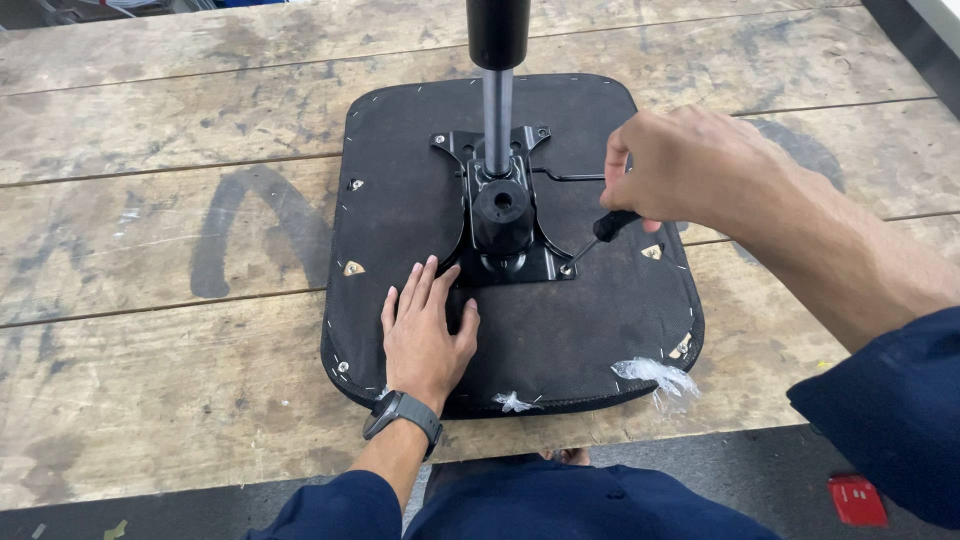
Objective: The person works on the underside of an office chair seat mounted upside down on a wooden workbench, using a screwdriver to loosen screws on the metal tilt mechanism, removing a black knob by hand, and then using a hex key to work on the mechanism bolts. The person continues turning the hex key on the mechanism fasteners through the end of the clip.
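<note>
Left hand (pixel 425 335) lay flat, fingers spread, on the upturned chair seat (pixel 400 200) at frame center; right hand (pixel 690 165) gripped a screwdriver (pixel 595 240) tight at the mounting plate (pixel 520 265).

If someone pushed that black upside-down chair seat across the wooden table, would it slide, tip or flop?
The black padded chair seat lies flat and broad, so it would probably slide rather than tip. It looks stiff: it carries a bolted black metal plate. The upright metal cylinder likely makes it top-heavy when lifted. The left hand presses it down.

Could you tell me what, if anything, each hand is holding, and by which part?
The right hand grips a screwdriver by its black handle. The left hand holds nothing; it lies flat on the black seat base.
</note>
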